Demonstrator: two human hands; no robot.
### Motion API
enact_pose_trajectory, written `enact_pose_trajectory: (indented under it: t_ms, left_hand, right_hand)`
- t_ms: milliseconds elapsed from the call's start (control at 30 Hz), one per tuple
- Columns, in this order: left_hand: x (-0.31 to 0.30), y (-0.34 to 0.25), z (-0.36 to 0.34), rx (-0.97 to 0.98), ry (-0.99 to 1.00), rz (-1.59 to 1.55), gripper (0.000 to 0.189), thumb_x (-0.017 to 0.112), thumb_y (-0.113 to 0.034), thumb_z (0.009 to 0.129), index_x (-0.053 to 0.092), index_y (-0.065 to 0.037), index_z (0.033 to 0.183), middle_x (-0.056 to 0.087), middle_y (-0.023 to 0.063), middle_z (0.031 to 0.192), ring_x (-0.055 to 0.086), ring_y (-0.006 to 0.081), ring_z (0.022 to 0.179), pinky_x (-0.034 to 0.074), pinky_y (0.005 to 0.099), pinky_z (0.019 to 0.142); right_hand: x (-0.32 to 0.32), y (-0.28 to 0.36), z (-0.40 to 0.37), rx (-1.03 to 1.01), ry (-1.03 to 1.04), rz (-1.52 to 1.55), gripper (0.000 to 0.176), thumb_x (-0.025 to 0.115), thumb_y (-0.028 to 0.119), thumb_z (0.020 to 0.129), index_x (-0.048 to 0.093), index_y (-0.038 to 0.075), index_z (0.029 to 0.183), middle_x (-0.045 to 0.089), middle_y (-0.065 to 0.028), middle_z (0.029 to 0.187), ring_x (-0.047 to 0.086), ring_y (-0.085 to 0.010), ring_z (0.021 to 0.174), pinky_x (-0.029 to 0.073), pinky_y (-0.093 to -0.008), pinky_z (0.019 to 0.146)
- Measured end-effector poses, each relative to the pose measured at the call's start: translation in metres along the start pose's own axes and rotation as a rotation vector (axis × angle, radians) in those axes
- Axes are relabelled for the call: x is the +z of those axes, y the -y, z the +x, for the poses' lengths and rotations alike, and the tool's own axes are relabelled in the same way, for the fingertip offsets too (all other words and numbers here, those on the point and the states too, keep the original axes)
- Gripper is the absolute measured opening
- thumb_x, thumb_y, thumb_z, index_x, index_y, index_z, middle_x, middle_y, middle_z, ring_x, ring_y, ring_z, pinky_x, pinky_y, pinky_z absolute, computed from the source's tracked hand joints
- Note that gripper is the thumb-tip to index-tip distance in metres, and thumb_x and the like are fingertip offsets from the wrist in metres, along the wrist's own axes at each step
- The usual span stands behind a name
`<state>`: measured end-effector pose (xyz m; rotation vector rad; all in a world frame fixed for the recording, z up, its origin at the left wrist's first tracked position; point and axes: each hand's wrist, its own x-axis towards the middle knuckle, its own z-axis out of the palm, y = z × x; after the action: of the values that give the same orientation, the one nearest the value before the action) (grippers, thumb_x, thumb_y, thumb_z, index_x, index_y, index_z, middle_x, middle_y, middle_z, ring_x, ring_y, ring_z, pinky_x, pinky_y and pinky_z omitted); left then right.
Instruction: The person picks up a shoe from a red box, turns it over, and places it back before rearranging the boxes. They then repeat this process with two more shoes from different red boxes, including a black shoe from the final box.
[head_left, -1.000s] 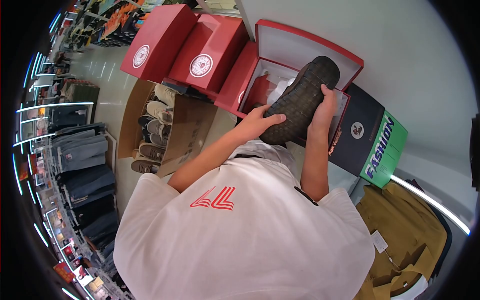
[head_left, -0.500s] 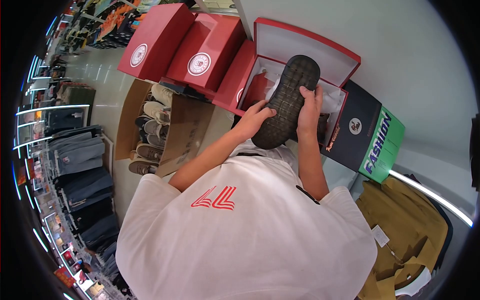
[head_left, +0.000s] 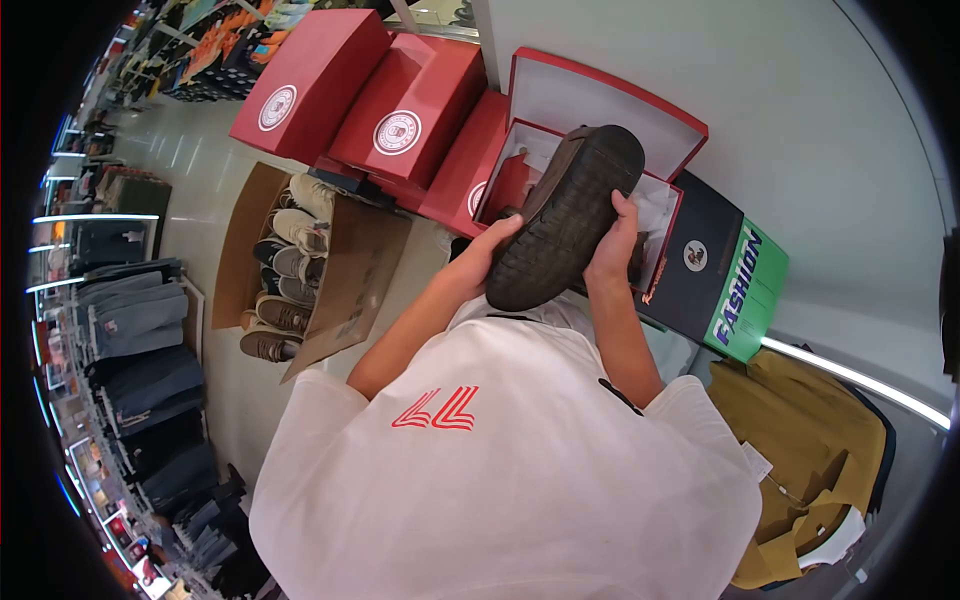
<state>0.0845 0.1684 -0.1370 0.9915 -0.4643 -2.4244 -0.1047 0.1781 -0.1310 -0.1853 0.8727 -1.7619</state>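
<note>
A dark brown shoe (head_left: 565, 220) is held between both hands, its black sole turned partly up and its brown upper showing along the left side. My left hand (head_left: 485, 255) grips the shoe's left edge near its lower end. On the right edge, my right hand (head_left: 613, 240) holds it with the thumb against the sole. Behind the shoe stands an open red shoebox (head_left: 655, 187) with its lid raised, white paper and something red inside. Part of another dark item in the box shows beside my right hand.
Closed red boxes (head_left: 385, 125) are stacked at the upper left. A cardboard carton (head_left: 355, 270) of several shoes stands on the floor at left. A black box (head_left: 700, 275) and green box (head_left: 750, 290) lie right, above an olive garment (head_left: 800, 430). Clothes racks line the far left.
The shoe has been tilted, so its brown upper now shows beside the sole. My left hand has shifted from the sole to the shoe's left side. The view has moved slightly.
</note>
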Motion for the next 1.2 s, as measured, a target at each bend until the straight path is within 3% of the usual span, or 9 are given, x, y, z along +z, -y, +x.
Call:
enact_pose_trajectory:
  t_ms: [133,267,333,433,567,733,867,967,1200]
  left_hand:
    - [-0.023,0.002,-0.011,-0.049,0.444,0.077,0.079,0.076,-0.042,0.087,0.049,0.002,0.147,0.063,0.021,0.136,0.064,0.0322,0.124,0.048,0.0428,0.11]
    - [-0.022,-0.004,-0.023,0.374,0.07,0.597,0.087,0.089,-0.028,0.077,0.048,0.0,0.148,0.063,0.0156,0.133,0.062,0.029,0.122,0.048,0.0383,0.104]
    - [-0.016,-0.019,-0.036,0.536,-0.079,0.963,0.087,0.09,-0.029,0.074,0.05,-0.004,0.147,0.062,0.0149,0.133,0.061,0.0317,0.12,0.048,0.0405,0.103]
    - [-0.002,-0.038,-0.053,0.708,-0.318,1.469,0.087,0.091,-0.028,0.067,0.056,-0.017,0.145,0.06,0.0136,0.131,0.057,0.0367,0.119,0.045,0.0463,0.102]
    - [-0.017,-0.044,-0.045,0.729,-0.397,1.812,0.092,0.092,-0.026,0.063,0.056,-0.018,0.147,0.059,0.0133,0.136,0.055,0.0339,0.127,0.043,0.0467,0.106]
    - [-0.027,-0.046,-0.037,0.706,-0.385,1.864,0.092,0.092,-0.029,0.064,0.054,-0.019,0.147,0.06,0.0137,0.136,0.055,0.033,0.127,0.042,0.0463,0.106]
    - [-0.025,-0.051,-0.036,0.676,-0.375,1.894,0.093,0.092,-0.032,0.063,0.054,-0.019,0.148,0.06,0.0133,0.136,0.055,0.0328,0.127,0.044,0.0464,0.105]
    - [-0.026,-0.051,-0.035,0.675,-0.356,1.896,0.094,0.091,-0.032,0.063,0.054,-0.019,0.148,0.06,0.0127,0.136,0.055,0.0325,0.126,0.044,0.0467,0.104]
    - [-0.029,-0.049,-0.033,0.693,-0.383,1.919,0.096,0.091,-0.034,0.064,0.051,-0.022,0.15,0.059,0.0126,0.135,0.056,0.0325,0.125,0.045,0.0463,0.103]
  right_hand:
    - [-0.025,-0.023,-0.001,0.088,0.108,0.052,0.055,0.047,0.042,0.099,0.061,0.003,0.135,0.065,-0.0133,0.136,0.064,-0.0296,0.119,0.046,-0.0438,0.109]
    - [-0.053,-0.034,0.02,0.045,0.177,0.244,0.043,0.052,0.034,0.1,0.064,0.004,0.128,0.069,-0.0109,0.129,0.063,-0.0296,0.12,0.046,-0.0438,0.107]
    - [-0.104,-0.036,0.052,-0.452,0.138,-0.718,0.04,0.057,0.03,0.1,0.063,0.003,0.129,0.069,-0.0132,0.126,0.061,-0.0315,0.121,0.043,-0.0445,0.108]
    - [-0.075,0.011,0.055,-0.69,0.192,-1.454,0.04,0.067,0.023,0.094,0.063,0.001,0.128,0.066,-0.0178,0.127,0.06,-0.0344,0.121,0.044,-0.0467,0.105]
    - [-0.109,-0.006,0.099,-0.764,0.16,-1.706,0.045,0.077,0.023,0.085,0.066,0.002,0.123,0.063,-0.0205,0.13,0.059,-0.0387,0.12,0.046,-0.0478,0.104]
    - [-0.105,-0.003,0.107,-0.431,0.217,-2.04,0.061,0.084,0.027,0.078,0.061,0.003,0.13,0.061,-0.0234,0.132,0.057,-0.0426,0.122,0.047,-0.0494,0.1]
    - [-0.095,0.013,0.11,-0.519,0.269,-2.111,0.068,0.085,0.028,0.077,0.056,0.002,0.133,0.064,-0.0247,0.127,0.061,-0.0431,0.115,0.05,-0.0512,0.093]
    - [-0.086,0.027,0.112,-0.148,0.284,-1.915,0.066,0.084,0.028,0.077,0.056,0.002,0.131,0.068,-0.0241,0.117,0.066,-0.0422,0.105,0.052,-0.049,0.091]
    - [-0.043,0.088,0.071,-0.044,0.341,-0.893,0.075,0.086,0.027,0.078,0.055,0.003,0.142,0.066,-0.0116,0.122,0.062,-0.0216,0.112,0.046,-0.0342,0.1]
